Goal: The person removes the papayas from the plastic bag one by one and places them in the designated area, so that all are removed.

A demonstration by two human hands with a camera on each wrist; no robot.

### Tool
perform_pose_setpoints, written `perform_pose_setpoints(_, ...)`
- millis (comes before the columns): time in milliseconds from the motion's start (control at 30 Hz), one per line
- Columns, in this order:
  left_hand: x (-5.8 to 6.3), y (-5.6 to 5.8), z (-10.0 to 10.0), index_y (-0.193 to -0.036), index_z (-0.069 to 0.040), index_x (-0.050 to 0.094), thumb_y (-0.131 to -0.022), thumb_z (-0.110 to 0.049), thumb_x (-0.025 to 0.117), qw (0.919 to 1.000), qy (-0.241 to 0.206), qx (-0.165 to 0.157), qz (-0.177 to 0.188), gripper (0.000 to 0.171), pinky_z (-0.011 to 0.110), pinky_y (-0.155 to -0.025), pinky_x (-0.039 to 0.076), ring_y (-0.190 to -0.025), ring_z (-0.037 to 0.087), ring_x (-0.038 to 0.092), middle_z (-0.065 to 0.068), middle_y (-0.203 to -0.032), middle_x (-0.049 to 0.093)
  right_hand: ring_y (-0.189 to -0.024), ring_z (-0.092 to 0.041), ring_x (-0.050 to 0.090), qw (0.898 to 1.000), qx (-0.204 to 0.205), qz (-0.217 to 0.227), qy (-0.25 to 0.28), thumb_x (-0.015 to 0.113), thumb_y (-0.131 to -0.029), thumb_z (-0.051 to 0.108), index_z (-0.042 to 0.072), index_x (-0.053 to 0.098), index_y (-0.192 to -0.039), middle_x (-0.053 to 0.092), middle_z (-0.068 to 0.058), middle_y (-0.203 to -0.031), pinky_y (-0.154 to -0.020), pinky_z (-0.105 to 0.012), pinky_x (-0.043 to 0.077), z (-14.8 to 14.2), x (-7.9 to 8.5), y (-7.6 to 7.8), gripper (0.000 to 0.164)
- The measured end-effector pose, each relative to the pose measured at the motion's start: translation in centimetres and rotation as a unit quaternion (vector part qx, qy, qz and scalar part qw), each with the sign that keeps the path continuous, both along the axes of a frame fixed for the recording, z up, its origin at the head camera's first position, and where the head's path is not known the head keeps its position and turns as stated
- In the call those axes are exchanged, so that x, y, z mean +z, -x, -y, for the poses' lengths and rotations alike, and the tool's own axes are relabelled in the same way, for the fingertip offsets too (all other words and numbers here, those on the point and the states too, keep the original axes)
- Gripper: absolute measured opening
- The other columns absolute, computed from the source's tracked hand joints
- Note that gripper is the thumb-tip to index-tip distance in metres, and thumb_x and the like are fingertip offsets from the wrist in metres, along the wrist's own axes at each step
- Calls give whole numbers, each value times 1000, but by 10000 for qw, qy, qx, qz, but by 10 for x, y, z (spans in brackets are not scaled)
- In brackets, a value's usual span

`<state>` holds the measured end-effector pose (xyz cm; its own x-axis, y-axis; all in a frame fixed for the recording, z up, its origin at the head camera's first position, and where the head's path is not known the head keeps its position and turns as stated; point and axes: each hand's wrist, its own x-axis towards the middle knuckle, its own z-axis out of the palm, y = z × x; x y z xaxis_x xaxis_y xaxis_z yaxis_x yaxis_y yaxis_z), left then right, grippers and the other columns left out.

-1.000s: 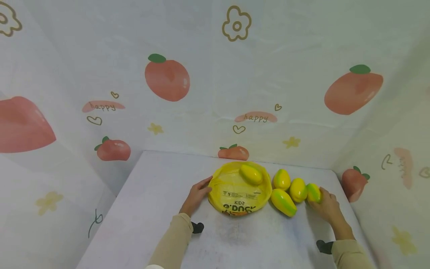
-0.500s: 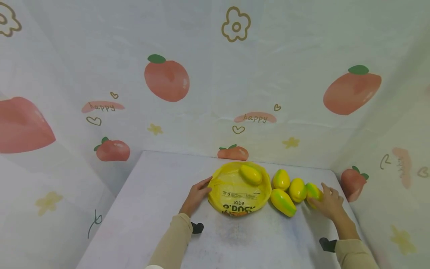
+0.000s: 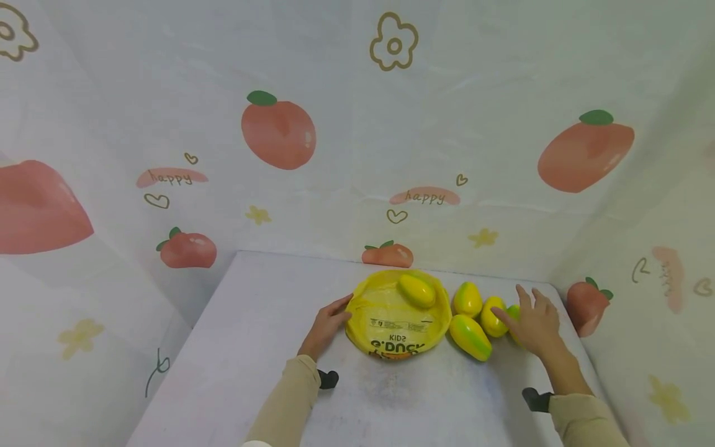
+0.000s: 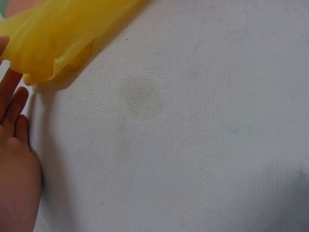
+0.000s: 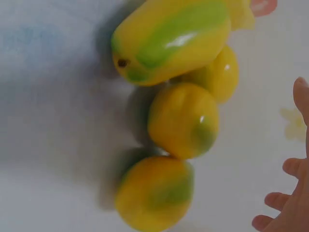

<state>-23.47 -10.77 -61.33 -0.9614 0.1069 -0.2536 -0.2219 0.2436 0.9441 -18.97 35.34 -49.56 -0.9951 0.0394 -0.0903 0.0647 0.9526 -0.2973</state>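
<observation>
A yellow plastic bag (image 3: 385,310) with upside-down "KIDS" and "G.DUCK" print lies spread in a round shape on the table. On it, toward the back, rests one yellow-green mango (image 3: 417,291). My left hand (image 3: 324,326) is at the bag's left rim, its fingertips touching the plastic; the left wrist view shows the fingers (image 4: 18,101) extended. Several glossy mangoes (image 5: 183,120) sit close together right of the bag. My right hand (image 3: 539,326) hovers over the rightmost mango (image 3: 513,313), partly hiding it, with fingers spread and nothing held.
The white table (image 3: 268,298) runs back to a white cloth wall (image 3: 335,211) printed with peaches and flowers. Similar cloth walls stand at the left and right sides. Dark wrist mounts (image 3: 537,400) stick out near both sleeves.
My right hand has let go of the rightmost mango, lifted and shifted slightly left with fingers spreading. The left hand, the bag and the mangoes stay in place.
</observation>
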Motion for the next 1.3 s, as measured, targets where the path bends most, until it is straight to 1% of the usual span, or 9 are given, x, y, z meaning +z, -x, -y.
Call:
perform_pose_setpoints(100, 0, 0, 0, -140, -42, 60, -94, -31, 67, 10000, -9, 17, -16, 48, 59, -129, 18, -156, 26, 31, -9, -157, 50, -136, -73, 13, 9999, 126, -107, 32, 41, -97, 72, -8, 15, -157, 9, -49, -154, -110, -85, 10, 12, 3, 1, 103)
perform_pose_setpoints(233, 1, 0, 0, -140, -42, 60, -94, -31, 67, 10000, 4, 29, -13, 48, 58, -129, 18, -156, 26, 31, -9, -157, 50, -138, -72, 13, 9993, 278, -266, 19, 45, -97, 70, -5, 18, -158, 10, -46, -156, -110, -85, 9, 29, 7, 4, 100)
perform_pose_setpoints(400, 0, 0, -1, -140, -41, 61, -94, -32, 68, 10000, -12, 39, -78, 47, 59, -129, 18, -156, 26, 32, -8, -156, 51, -143, -69, 7, 9992, 336, -207, 50, 48, -95, 70, 0, 18, -159, 7, -41, -161, -111, -86, 1, 47, 10, 9, 99)
perform_pose_setpoints(533, 0, 0, -1, -139, -41, 61, -94, -32, 68, 9999, 0, 39, -122, 47, 58, -129, 19, -155, 25, 33, -8, -156, 51, -146, -67, 2, 9986, 489, -194, -3, 52, -95, 67, 3, 18, -161, 4, -38, -163, -111, -86, -3, 60, 12, 12, 98)
perform_pose_setpoints(667, 2, -1, -1, -140, -41, 60, -94, -31, 67, 9999, 56, 40, -124, 47, 58, -129, 19, -155, 26, 33, -7, -156, 51, -148, -64, 0, 9968, 702, -331, -179, 56, -93, 66, 5, 20, -161, 3, -35, -165, -112, -85, -3, 74, 15, 15, 99)
perform_pose_setpoints(767, 3, -2, -1, -140, -40, 60, -95, -30, 66, 9999, 70, 38, -124, 47, 58, -129, 20, -155, 26, 33, -7, -157, 51, -149, -63, 1, 9947, 864, -439, -350, 58, -90, 70, 8, 21, -162, 3, -33, -166, -112, -86, -1, 83, 15, 17, 102)
perform_pose_setpoints(967, 4, -2, -1, -140, -41, 60, -95, -31, 66, 9999, 117, 58, -72, 47, 58, -129, 19, -155, 26, 33, -9, -156, 51, -151, -62, -1, 9914, 1141, -504, -385, 62, -85, 73, 12, 22, -163, 2, -28, -169, -113, -85, -2, 98, 11, 21, 107)
perform_pose_setpoints(1300, 5, -1, -2, -140, -39, 60, -94, -29, 67, 9999, 121, 74, -54, 48, 57, -129, 19, -156, 25, 32, -8, -156, 51, -155, -56, 2, 9861, 1492, -559, -476, 64, -85, 71, 12, 23, -163, 5, -26, -170, -117, -81, -2, 118, 4, 27, 106)
